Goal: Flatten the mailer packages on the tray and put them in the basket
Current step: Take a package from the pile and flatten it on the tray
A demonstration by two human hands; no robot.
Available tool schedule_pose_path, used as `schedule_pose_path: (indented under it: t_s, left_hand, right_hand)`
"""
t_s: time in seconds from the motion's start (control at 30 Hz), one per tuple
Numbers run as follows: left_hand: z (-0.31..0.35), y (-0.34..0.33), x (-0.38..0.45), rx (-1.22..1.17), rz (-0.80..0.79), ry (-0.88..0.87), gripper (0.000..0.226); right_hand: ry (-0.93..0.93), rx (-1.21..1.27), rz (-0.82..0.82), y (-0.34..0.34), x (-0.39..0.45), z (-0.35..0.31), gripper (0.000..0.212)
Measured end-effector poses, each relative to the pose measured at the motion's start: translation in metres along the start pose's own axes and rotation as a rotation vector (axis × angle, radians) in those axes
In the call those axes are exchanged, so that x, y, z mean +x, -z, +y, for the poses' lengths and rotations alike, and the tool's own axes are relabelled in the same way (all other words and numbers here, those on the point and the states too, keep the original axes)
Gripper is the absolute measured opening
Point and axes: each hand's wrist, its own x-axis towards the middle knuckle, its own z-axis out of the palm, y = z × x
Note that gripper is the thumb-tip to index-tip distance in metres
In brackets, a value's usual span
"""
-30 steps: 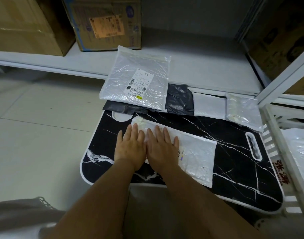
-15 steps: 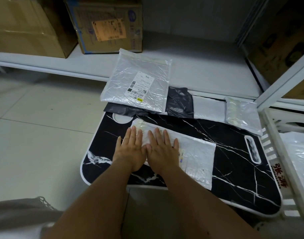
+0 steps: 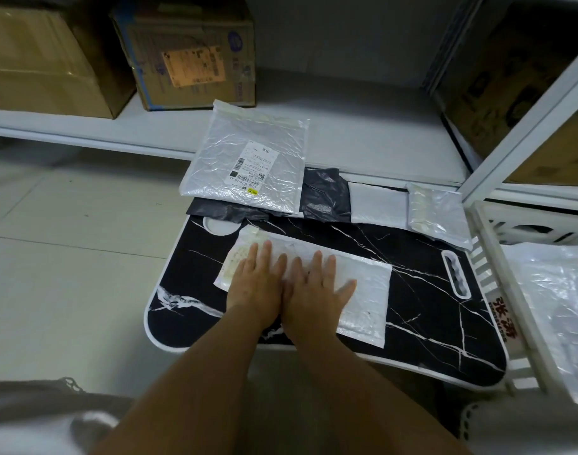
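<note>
Both our left hand (image 3: 256,284) and right hand (image 3: 317,290) press flat-fingered on the white bubble mailer (image 3: 360,290) on the tray (image 3: 428,310); several mailers behind await flattening, while the basket (image 3: 491,238) holds some already.

A black marble-patterned tray (image 3: 422,310) is sitting on the pale tiled floor (image 3: 67,257), its far edge against a low white shelf (image 3: 363,139). A white bubble mailer (image 3: 363,290) is lying flat on the tray. A silver labelled mailer (image 3: 248,159) is overlapping shelf and tray. Two cardboard boxes (image 3: 189,57) are standing on the shelf.
</note>
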Motion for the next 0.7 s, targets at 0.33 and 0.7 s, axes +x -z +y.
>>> schedule_pose_path:
  t_s: [0.33,0.7]
  left_hand:
    - [0.006,-0.005,0.0,0.06,-0.195,0.004,0.063]
    - [0.056,-0.01,-0.006,0.11,-0.078,-0.083,0.065]
  right_hand:
    - [0.053,0.048,-0.107,-0.004,-0.001,0.027,0.06]
    - [-0.103,0.018,-0.067,-0.005,-0.021,0.074,0.059]
